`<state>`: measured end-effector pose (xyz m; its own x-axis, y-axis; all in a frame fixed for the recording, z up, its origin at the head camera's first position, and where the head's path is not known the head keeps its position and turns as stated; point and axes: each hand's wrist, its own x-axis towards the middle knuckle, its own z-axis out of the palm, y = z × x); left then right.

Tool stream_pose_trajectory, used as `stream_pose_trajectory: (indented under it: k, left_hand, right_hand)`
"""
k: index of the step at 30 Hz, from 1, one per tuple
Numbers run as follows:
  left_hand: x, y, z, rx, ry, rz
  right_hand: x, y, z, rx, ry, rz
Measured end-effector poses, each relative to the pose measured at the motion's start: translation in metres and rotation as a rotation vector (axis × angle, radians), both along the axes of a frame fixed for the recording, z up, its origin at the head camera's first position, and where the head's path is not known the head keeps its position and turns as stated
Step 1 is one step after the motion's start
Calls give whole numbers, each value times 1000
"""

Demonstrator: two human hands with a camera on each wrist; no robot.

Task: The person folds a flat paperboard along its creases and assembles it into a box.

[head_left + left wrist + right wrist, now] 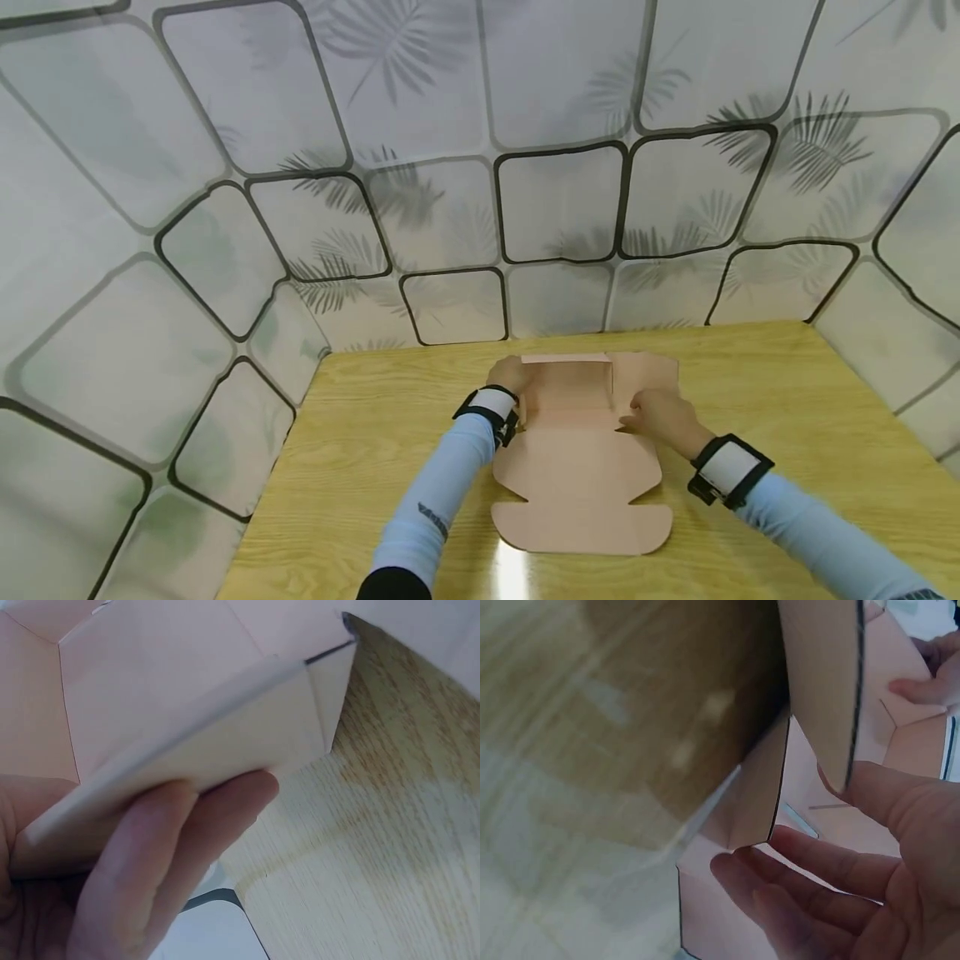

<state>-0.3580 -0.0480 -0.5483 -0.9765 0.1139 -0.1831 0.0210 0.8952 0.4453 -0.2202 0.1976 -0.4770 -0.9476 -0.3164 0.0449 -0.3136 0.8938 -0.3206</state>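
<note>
A partly folded brown cardboard box (573,467) lies on the table, its rounded front flap toward me. At its far left corner my left hand (508,372) grips the raised left side wall (247,727), with fingers on the outer face and the thumb side inside. My right hand (667,419) is at the right side. In the right wrist view its thumb touches the edge of a raised side flap (821,682), and its curled fingers (817,859) hold a smaller tab (759,787). The far right panel (651,371) stands out past the box's right side.
The wood-grain table (360,442) extends on both sides of the box. Behind it and along the sides hangs a pale cloth (558,208) with dark outlines and leaf prints. Bright light reflects off the table near the front flap.
</note>
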Motion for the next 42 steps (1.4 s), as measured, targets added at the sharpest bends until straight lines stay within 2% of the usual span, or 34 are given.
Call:
stream_pose_trajectory:
  k: [2,3,4,5,6,7,8,11,12,13,14,16,19,20,23,25,26,28,32,34,35,37,38,39,40,41,42]
  left_hand:
    - [31,2,48,-2,-43,3]
    - [31,2,54,13,-60,6]
    - [37,3,65,10,-64,16]
    - [41,5,74,7,-105,35]
    - [39,5,73,6,-95,42]
    - [35,5,67,4,-86,45]
    - [26,5,54,1,-48,46]
    - [-9,2,0,-6,67,18]
    - [-17,2,-14,-14,108,9]
    - [-21,2,-19,-9,105,-1]
    - [-20,3,-19,-6,105,2]
    - [-5,4,4,13,38,16]
    - [37,8,61,38,-36,54]
    - [51,9,78,38,-31,64]
    - [81,11,116,49,-35,66]
    - [93,11,133,52,-45,61]
    - [91,11,131,43,-41,58]
    - [81,9,118,34,-37,62]
    - [53,5,83,38,-54,59]
    - [52,5,77,10,-36,53]
    - [42,3,61,11,-10,38]
    - [28,2,38,10,-5,28]
    - [20,1,26,11,1,17]
    - [15,0,18,13,0,15]
    - [14,0,17,15,0,15]
    - [6,-2,4,42,23,-2]
    - [10,-1,13,40,-4,5]
  right_hand:
    - [4,-3,0,4,7,15]
    - [5,-5,0,4,30,22]
    - [6,-8,1,-10,38,28]
    - [7,-12,3,-19,51,40]
    - [7,-16,6,-28,58,55]
    - [7,-20,7,-36,59,74]
    - [7,-23,9,-41,52,96]
    - [8,-31,11,-47,13,200]
    - [8,-33,10,-47,-9,237]
    - [7,-33,4,-42,-4,289]
    - [7,-34,4,-39,-29,325]
    - [9,-36,2,-34,-72,389]
    - [10,-38,-1,-20,-149,434]
    - [12,-40,3,-6,-174,431]
    - [11,-41,-2,52,-137,466]
    - [10,-41,-5,79,-77,480]
    - [9,-42,-7,86,-43,480]
    - [6,-44,-10,83,4,474]
    - [4,-47,-16,100,96,487]
    - [3,-46,-16,107,144,482]
    - [3,-44,-14,94,177,469]
    - [-2,-39,-7,34,267,417]
    - [-6,-35,-2,-5,343,390]
    - [-12,-29,3,-51,405,347]
    - [-19,-23,8,-100,458,302]
    - [-26,-16,14,-146,507,237]
    - [-35,-7,19,-193,549,170]
